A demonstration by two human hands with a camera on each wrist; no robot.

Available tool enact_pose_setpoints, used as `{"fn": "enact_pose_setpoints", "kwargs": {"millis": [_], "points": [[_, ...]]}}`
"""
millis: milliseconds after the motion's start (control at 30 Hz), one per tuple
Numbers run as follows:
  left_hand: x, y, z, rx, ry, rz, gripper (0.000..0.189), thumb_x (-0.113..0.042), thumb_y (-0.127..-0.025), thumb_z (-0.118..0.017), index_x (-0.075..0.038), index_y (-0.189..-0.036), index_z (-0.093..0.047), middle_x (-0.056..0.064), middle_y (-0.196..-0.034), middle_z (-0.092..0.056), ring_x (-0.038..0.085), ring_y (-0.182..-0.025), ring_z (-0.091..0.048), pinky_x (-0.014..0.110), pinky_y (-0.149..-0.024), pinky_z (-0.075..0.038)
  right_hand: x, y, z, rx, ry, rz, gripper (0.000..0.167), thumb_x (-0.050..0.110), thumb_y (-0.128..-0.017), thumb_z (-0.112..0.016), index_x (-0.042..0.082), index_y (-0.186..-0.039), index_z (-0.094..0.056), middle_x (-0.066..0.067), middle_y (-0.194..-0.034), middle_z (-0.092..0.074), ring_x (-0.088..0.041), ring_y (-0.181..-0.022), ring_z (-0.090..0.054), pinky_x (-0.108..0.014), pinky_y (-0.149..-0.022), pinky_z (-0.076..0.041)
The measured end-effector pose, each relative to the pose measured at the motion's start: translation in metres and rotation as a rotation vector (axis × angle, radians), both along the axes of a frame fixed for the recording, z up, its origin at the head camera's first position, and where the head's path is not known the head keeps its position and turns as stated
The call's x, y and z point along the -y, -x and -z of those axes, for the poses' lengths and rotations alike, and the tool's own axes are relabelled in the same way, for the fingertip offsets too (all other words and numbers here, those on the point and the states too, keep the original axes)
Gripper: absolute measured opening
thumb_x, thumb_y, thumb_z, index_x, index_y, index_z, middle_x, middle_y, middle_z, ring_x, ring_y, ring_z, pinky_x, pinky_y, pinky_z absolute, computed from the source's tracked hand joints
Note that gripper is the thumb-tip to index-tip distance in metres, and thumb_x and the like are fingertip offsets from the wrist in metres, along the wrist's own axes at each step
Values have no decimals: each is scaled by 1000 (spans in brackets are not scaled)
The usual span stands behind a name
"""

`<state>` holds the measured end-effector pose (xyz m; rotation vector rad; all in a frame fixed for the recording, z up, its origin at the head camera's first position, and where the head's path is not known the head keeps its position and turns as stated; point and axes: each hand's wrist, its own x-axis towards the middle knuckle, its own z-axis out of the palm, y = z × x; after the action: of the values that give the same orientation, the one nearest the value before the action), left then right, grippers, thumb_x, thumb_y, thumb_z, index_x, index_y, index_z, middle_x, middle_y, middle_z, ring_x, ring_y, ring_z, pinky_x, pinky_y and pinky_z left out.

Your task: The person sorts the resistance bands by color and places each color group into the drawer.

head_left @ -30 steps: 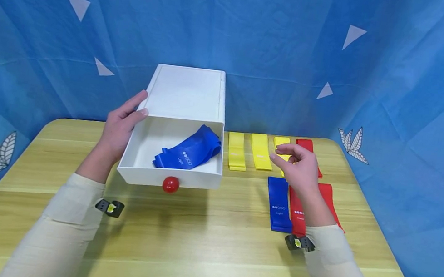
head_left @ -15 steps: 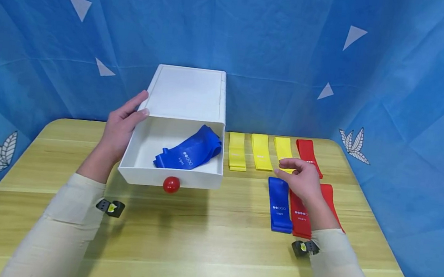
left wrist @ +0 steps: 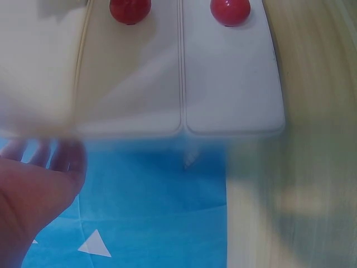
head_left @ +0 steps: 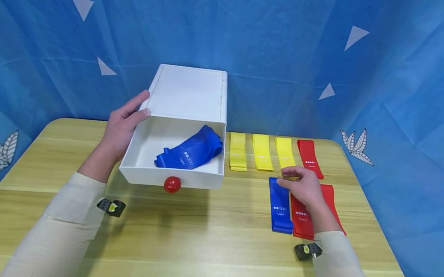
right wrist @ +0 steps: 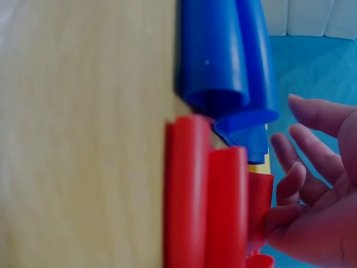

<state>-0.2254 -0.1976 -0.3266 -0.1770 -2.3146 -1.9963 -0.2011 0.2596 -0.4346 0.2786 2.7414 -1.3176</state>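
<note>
My left hand (head_left: 120, 131) rests along the left side of a white drawer cabinet (head_left: 190, 93), fingers nearly straight and thumb at the front edge. Its top drawer (head_left: 202, 181) is pulled out, with folded blue resistance bands (head_left: 194, 149) lying inside. Over the far end of a flat blue band (head_left: 279, 216), marked Light, hovers my right hand (head_left: 303, 186), thumb and fingers apart with nothing between them. Below that hand lies a red band (head_left: 302, 225), with another red band (head_left: 330, 199) to its right. In the right wrist view, the right hand (right wrist: 318, 178) is beside the folded bands.
Three yellow bands (head_left: 261, 154) and a further red band (head_left: 310, 157) form a row at the back of the wooden table (head_left: 176, 252). Lower drawers with red knobs (left wrist: 230, 11) show in the left wrist view. A blue curtain (head_left: 281, 49) hangs behind the table.
My right hand has come down and nearer, from over the third yellow band to the far end of the blue one. The left hand has stayed on the cabinet.
</note>
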Motion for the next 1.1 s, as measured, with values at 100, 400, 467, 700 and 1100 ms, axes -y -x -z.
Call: {"fn": "enact_pose_setpoints", "kwargs": {"millis": [100, 400, 467, 700, 1100], "points": [[0, 1, 0, -1, -1, -1, 55, -34, -104, -54, -29, -156, -37, -11, -162, -26, 24, -146, -29, 50, -103, -42, -2, 0, 1, 18, -32, -6, 53, 21, -83, -83, 8, -130, -63, -18, -129, -59, -37, -118, -53, -48, -93, -51], [-1, 1, 0, 4, 23, 0, 55, -36, -104, -53, -32, -156, -36, -12, -162, -25, 25, -145, -29, 51, -102, -43, -6, 1, 8, 43, -115, -40, 56, 17, -83, -83, 4, -133, -61, -21, -131, -56, -40, -120, -51, -51, -93, -51], [-1, 0, 0, 7, 30, 0, 55, -37, -104, -52, -33, -156, -36, -13, -162, -25, 24, -146, -28, 51, -103, -43, -6, 2, 9, 43, -140, -52, 55, 16, -83, -82, 4, -133, -61, -22, -130, -57, -40, -118, -51, -51, -92, -51], [-1, 0, 1, 6, 32, -4, 54, -37, -104, -52, -33, -156, -36, -13, -162, -24, 24, -146, -27, 51, -103, -43, -5, 2, 12, 53, -194, -69, 47, 17, -85, -81, 3, -127, -64, -21, -121, -58, -38, -112, -52, -48, -86, -53], [0, 0, 1, 0, 22, -5, 55, -36, -104, -53, -32, -156, -36, -12, -162, -26, 25, -145, -29, 51, -102, -43, -2, -7, 1, 1, -164, -88, 35, 18, -89, -78, 5, -119, -66, -19, -118, -60, -36, -109, -53, -48, -88, -51]]}}
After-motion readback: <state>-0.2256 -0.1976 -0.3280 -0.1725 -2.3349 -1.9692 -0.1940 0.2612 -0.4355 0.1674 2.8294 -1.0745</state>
